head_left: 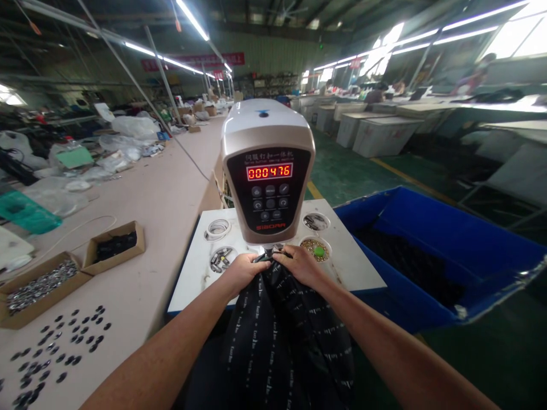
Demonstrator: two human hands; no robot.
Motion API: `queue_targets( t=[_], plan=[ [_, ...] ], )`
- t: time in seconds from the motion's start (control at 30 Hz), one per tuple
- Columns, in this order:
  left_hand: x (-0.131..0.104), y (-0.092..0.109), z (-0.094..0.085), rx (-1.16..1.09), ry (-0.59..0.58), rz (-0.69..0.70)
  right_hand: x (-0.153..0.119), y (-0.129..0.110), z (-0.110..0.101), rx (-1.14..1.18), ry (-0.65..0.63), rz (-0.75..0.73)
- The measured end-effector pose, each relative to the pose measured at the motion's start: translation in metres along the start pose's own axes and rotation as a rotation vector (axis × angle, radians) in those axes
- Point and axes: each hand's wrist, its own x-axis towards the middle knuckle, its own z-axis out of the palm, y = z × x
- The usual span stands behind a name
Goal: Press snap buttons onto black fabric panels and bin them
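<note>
Black fabric with rows of white print (260, 336) hangs down towards me from the head of a button machine (268, 171), whose red display reads 000476. My left hand (245, 270) pinches the fabric's upper edge just left of the machine's working point. On the other side, my right hand (301, 263) grips the same edge, thumb on top. Both hands are close together under the machine head. The spot where the fabric meets the tool is mostly hidden by fingers and cloth. The white machine table (354, 270) lies around them.
Round wells in the machine table hold metal parts (221, 259) and small brass-coloured pieces (307, 249) with a green cap. At left, cardboard boxes of silvery parts (43, 285) and black parts (117, 245) stand near scattered black discs (64, 347). A blue bin (401, 319) with dark cloth stands right.
</note>
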Motion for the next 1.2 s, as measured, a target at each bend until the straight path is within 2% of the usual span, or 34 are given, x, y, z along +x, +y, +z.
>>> queue_targets(
  t=[0.2, 0.7, 0.93, 1.2],
  plan=[
    [0.006, 0.004, -0.002, -0.016, 0.008, -0.032, 0.006, 0.004, 0.002, -0.036, 0.016, 0.001],
    [0.018, -0.004, -0.017, 0.053, -0.03, -0.108, 0.005, 0.005, 0.005, -0.04, -0.01, 0.018],
    [0.015, -0.017, -0.023, 0.126, 0.033, 0.086, 0.0, 0.017, 0.014, -0.08, 0.023, -0.037],
    [0.018, -0.012, -0.034, 0.196, -0.098, 0.139, -0.001, 0.024, 0.014, -0.137, -0.011, -0.071]
  ],
)
